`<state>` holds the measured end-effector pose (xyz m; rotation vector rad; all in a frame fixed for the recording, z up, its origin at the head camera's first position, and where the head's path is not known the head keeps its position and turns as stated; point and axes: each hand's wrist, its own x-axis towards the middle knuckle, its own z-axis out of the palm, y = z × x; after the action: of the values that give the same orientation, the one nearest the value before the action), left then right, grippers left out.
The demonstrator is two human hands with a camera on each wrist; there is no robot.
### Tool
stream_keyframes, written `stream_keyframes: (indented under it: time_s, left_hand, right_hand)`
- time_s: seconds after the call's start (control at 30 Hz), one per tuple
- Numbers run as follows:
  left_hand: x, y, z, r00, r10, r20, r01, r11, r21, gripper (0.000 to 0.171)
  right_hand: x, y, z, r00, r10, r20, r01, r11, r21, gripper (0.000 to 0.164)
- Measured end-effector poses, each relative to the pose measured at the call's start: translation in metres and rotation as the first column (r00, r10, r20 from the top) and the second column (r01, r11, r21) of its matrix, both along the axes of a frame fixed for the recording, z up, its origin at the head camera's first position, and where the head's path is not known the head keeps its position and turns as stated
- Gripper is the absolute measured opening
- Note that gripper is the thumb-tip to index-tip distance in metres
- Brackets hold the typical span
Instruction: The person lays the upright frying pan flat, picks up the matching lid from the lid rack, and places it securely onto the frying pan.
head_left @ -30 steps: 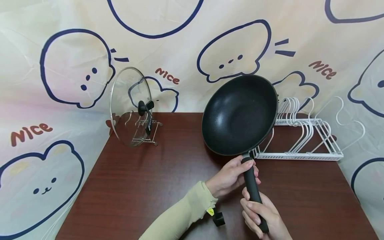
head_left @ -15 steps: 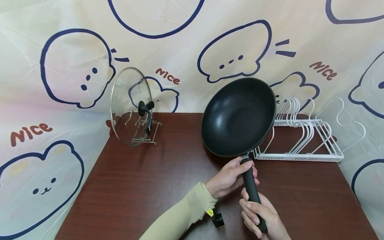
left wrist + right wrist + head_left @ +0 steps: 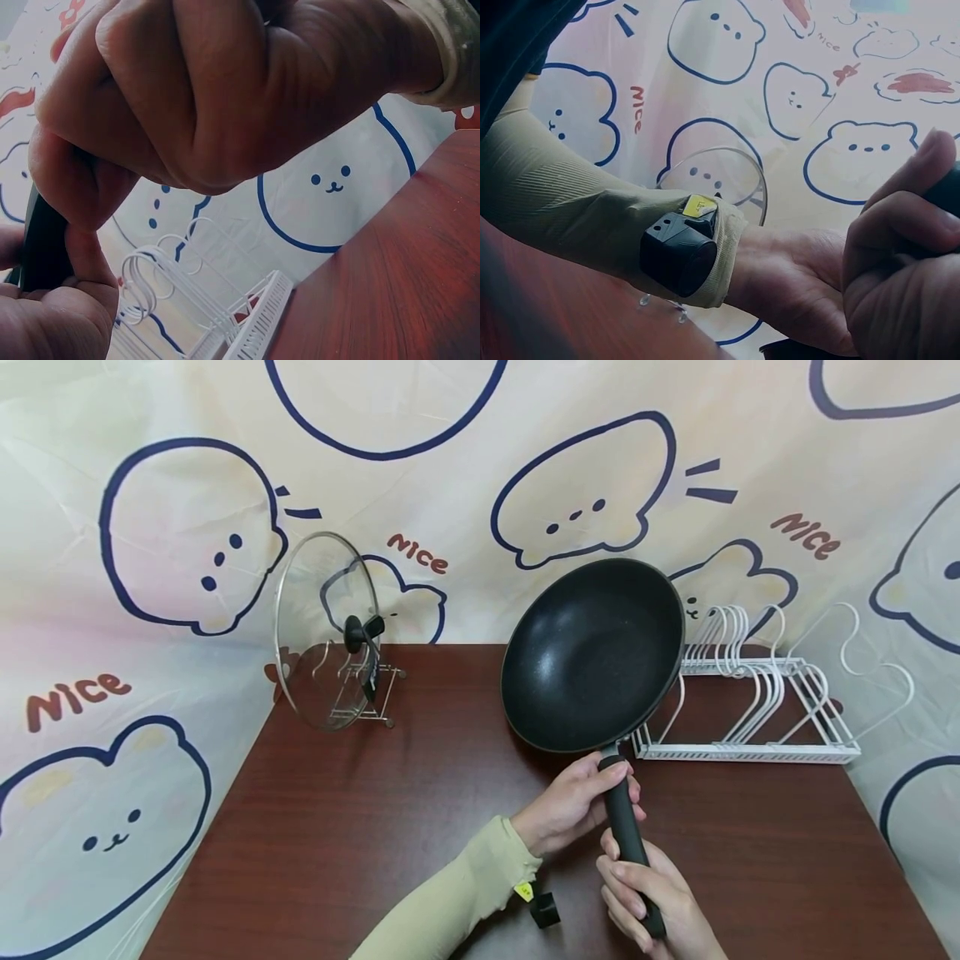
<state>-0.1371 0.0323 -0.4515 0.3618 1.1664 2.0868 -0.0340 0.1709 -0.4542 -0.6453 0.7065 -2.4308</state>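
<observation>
A black frying pan [image 3: 592, 660] is held up off the table at a tilt, its dark inside facing the head camera. My left hand [image 3: 567, 802] grips the pan's handle close to the pan body, thumb lying along the top. Lower down, my right hand [image 3: 652, 893] curls its fingers round the same handle near its end. The left wrist view shows the curled left hand [image 3: 172, 97] with a piece of the dark handle [image 3: 45, 247] beneath it. In the right wrist view, the right hand [image 3: 907, 262] hides most of the handle.
On the left stands a wire rack [image 3: 382, 693] holding a glass lid [image 3: 322, 610] upright. A white rack [image 3: 750, 752] with several white hangers stands at the back right, partly behind the pan. Patterned cloth [image 3: 450, 410] surrounds the brown table [image 3: 337, 860].
The pan has sunk slightly and shifted a little to the left. Both hands keep their grip on the handle and move with it.
</observation>
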Motion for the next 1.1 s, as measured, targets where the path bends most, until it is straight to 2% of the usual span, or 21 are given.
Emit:
stream_keyframes:
  time_s: [1.1]
  left_hand:
    - [0.0005,-0.0034,-0.0096,0.999,0.028,0.046,-0.028,1.0,0.0,0.009]
  right_hand:
    - [-0.0011,-0.0023,-0.0064,1.0,0.01,0.024,-0.01,1.0,0.017,0.039]
